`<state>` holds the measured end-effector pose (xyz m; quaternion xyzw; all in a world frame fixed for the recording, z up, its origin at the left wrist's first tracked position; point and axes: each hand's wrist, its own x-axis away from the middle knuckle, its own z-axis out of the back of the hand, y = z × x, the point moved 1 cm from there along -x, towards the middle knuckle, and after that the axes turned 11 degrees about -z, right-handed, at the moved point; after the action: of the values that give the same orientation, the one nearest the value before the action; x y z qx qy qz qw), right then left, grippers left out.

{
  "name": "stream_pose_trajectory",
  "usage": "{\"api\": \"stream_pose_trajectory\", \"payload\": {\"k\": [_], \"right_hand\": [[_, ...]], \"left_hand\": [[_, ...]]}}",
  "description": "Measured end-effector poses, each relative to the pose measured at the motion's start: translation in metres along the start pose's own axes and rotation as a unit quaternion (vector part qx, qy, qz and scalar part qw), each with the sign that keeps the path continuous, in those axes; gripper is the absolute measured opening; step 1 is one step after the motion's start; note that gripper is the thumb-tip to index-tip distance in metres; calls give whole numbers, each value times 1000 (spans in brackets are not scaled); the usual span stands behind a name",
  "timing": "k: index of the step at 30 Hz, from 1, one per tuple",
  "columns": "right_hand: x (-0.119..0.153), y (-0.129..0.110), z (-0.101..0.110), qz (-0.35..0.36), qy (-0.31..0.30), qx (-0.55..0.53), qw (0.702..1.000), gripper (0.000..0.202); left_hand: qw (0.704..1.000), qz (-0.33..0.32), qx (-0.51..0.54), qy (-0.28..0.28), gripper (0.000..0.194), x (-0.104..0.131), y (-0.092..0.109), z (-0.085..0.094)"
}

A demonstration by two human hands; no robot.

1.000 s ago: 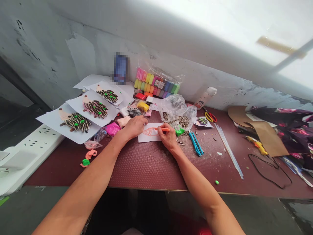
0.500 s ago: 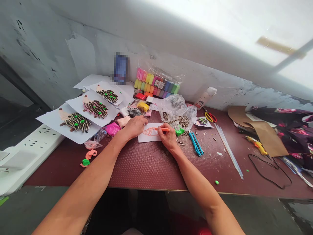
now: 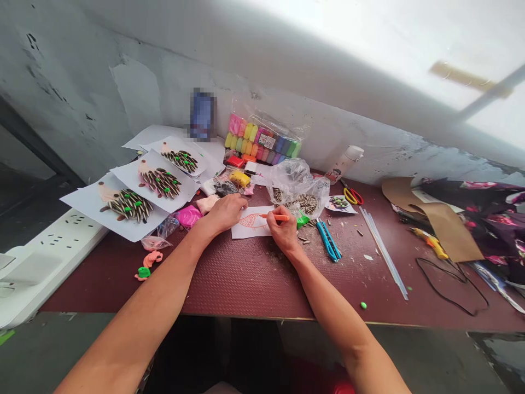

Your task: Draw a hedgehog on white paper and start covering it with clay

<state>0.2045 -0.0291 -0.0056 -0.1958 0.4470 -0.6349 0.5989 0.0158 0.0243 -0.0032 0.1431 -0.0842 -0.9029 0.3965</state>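
Note:
My right hand (image 3: 282,227) is closed around an orange marker (image 3: 280,217). Its tip is at an orange line drawing (image 3: 251,220) on a small white sheet of paper (image 3: 241,232). The drawing has a rounded body filled with small marks and short legs; my right hand covers its right side. At the sheet's upper left edge rests my left hand (image 3: 227,212), fingers lying against the paper and gripping nothing. Pale pink clay (image 3: 206,204) and a magenta clay lump (image 3: 189,216) lie beside that hand.
Seed-covered hedgehog pictures (image 3: 158,180) lie on the left beside a white power strip (image 3: 53,262). A plastic bag of striped seeds (image 3: 305,202), blue cutter (image 3: 328,241), scissors (image 3: 353,196) and clear sticks (image 3: 385,254) lie right. Clay packs (image 3: 264,139) and a bottle (image 3: 344,164) stand behind.
My right hand and the marker have shifted slightly to the right over the drawing. My left hand keeps its place on the paper.

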Motion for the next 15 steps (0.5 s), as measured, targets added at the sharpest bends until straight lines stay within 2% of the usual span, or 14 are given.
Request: {"api": "stream_pose_trajectory", "payload": {"k": [3, 15], "right_hand": [[0, 0, 0, 0, 10, 4, 1000, 23], [2, -1, -2, 0, -33, 7, 999, 24]], "left_hand": [[1000, 2, 0, 2, 30, 0, 0, 0], [1000, 2, -7, 1, 31, 0, 1, 0]]}}
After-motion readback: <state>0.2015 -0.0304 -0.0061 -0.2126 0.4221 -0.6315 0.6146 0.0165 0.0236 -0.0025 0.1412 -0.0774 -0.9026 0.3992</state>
